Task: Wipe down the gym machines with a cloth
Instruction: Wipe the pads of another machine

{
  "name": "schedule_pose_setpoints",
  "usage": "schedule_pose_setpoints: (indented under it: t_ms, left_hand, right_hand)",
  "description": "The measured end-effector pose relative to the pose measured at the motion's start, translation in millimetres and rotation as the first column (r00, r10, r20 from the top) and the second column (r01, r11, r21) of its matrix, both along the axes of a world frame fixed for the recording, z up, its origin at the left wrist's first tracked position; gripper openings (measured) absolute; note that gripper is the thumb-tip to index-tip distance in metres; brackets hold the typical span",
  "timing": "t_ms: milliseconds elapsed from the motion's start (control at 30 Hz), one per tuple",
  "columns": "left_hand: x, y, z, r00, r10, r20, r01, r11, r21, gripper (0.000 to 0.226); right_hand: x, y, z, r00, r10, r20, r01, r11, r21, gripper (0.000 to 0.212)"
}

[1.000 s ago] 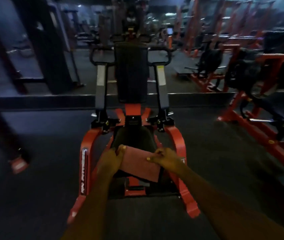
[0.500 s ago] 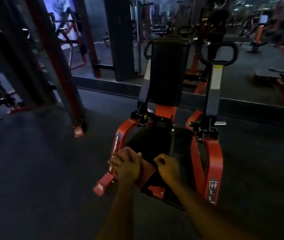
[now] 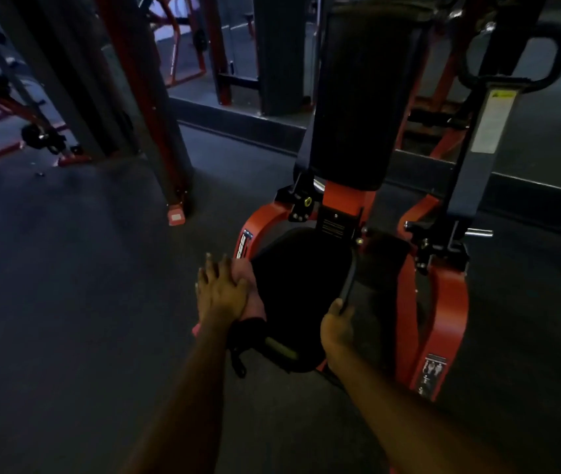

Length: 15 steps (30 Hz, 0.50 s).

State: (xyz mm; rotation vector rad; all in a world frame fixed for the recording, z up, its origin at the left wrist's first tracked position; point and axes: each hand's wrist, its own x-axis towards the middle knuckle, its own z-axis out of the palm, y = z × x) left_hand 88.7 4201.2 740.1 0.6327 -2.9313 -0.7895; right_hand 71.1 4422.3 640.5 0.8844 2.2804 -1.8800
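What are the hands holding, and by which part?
The left hand presses the cloth flat against the left edge of the seat, fingers straight. The right hand seems to grip the seat by its right front edge.

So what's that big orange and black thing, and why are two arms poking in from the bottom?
The picture comes from a camera worn on a person's head, so the arms you see are that person's own. The big thing is a gym machine. It has an orange metal frame, a black seat and a tall black backrest, and it stands on a dark floor. The left hand lies flat with straight fingers. It presses a pinkish cloth against the seat's left edge to wipe it. The right hand is at the seat's right edge, but it is too dark to tell whether it grips the seat.
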Motion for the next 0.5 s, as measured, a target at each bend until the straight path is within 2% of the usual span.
schedule_pose_setpoints:
  t_ms: [67, 133, 233, 300, 367, 433, 500]
  left_hand:
    - [4.0, 10.6, 5.2, 0.996, 0.086, 0.013, -0.085, 0.994, -0.064, 0.072]
    - [23.1, 40.6, 6.4, 0.991, 0.129, -0.024, -0.131, 0.984, -0.125, 0.067]
    - [50.7, 75.0, -5.9, 0.985, 0.16, -0.069, -0.166, 0.982, -0.09, 0.07]
    - [44.8, 67.6, -14.7, 0.988, 0.131, -0.087, -0.143, 0.978, -0.149, 0.072]
    - [21.0, 39.6, -15.4, 0.994, 0.082, -0.067, -0.094, 0.975, -0.199, 0.068]
    - [-3.4, 11.3, -3.5, 0.996, 0.084, 0.035, -0.08, 0.991, -0.104, 0.06]
    - [-15.1, 0.6, 6.3, 0.986, 0.123, 0.109, -0.126, 0.992, 0.029, 0.053]
  right_hand:
    - [6.4, -2.2, -15.1, 0.999, -0.044, -0.025, 0.045, 0.999, 0.01, 0.121]
    - [24.4, -8.4, 23.9, 0.998, -0.049, -0.048, 0.046, 0.997, -0.07, 0.108]
    - [35.9, -12.0, 55.3, 0.994, -0.047, -0.098, 0.04, 0.996, -0.075, 0.084]
    - [37.8, -10.2, 52.9, 0.992, -0.06, -0.114, 0.052, 0.996, -0.072, 0.082]
    - [34.9, -12.4, 46.1, 0.99, -0.066, -0.123, 0.06, 0.997, -0.052, 0.092]
    - [34.0, -13.7, 44.0, 0.991, -0.056, -0.124, 0.055, 0.998, -0.011, 0.101]
    - [35.4, -11.4, 47.5, 0.988, -0.058, -0.147, 0.059, 0.998, 0.003, 0.099]
